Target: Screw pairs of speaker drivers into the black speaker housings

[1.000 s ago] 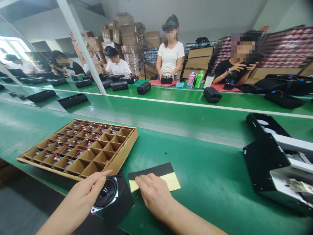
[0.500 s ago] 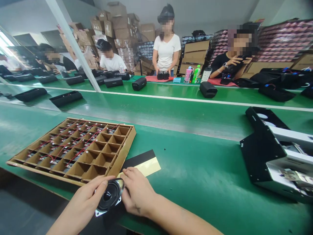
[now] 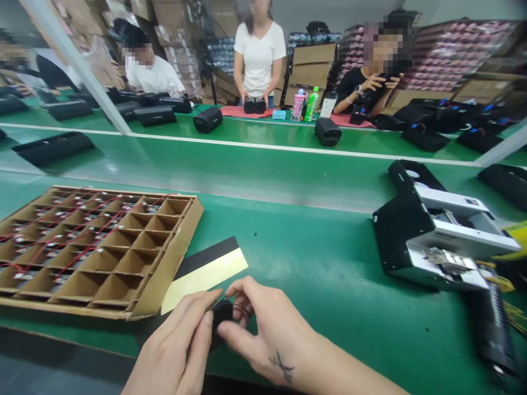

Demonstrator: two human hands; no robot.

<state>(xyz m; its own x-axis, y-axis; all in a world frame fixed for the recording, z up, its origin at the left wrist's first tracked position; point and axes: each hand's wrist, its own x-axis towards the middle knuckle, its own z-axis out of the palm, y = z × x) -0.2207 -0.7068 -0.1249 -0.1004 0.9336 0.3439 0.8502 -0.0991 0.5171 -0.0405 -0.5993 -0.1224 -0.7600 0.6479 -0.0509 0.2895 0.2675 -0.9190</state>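
My left hand [image 3: 175, 343] is closed around a small round speaker driver [image 3: 223, 315], which is turned nearly edge-on and partly covered by the fingers. My right hand [image 3: 274, 332] pinches at the driver's right edge, the thumb against its black face. A thin black strip [image 3: 242, 308] shows by the right fingertips, mostly hidden. Just beyond the hands lies a sheet with a black band and pale yellow backing [image 3: 209, 272]. On the left, a divided cardboard tray [image 3: 175, 249] holds several speaker drivers with red wires; its right-hand cells are bare.
A black and silver machine [image 3: 436, 236] stands on the green bench [image 3: 313, 263] at right, a dark cylindrical object [image 3: 494, 329] beside it. Black speaker housings [image 3: 208, 119] sit along the line across. Co-workers are at the far side, one in a white shirt [image 3: 260, 57].
The view has shifted right and down. The driver has turned from face-up to nearly edge-on, and both hands have closed in around it. The tray and sheet appear farther left.
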